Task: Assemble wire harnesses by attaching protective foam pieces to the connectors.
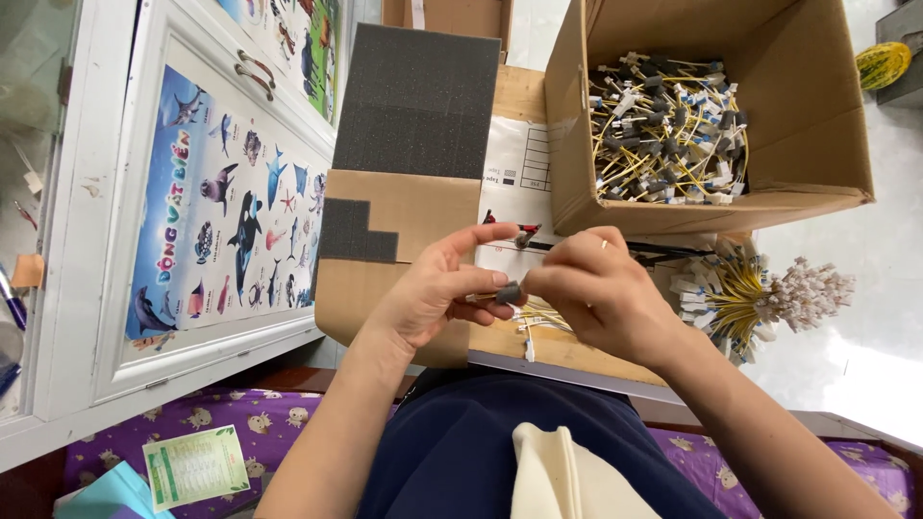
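A board of brown cardboard (pixel 404 207) lies across the person's lap beside a white cabinet door (pixel 115 192) with a sea-animal poster, carrying dark foam sheets (pixel 415 101) and an open carton (pixel 808 144) of yellow cable assemblies. Above it the left hand (pixel 433 293) and right hand (pixel 601 288) meet — each grip pinched narrow on a small grey foam piece (pixel 508 292) with thin yellow wires (pixel 538 315) trailing below. How the wires join the foam is hidden by fingertips — a loose bundle of white connectors (pixel 769 298) sits just right.

so there's a brown cardboard sheet (pixel 404 207) at frame centre as the work surface, dark grey foam pad (pixel 415 101) lying on its upper part. Open cardboard box (pixel 808 144) of yellow-wired connectors upper right, a loose bundle (pixel 740 298) just below it.
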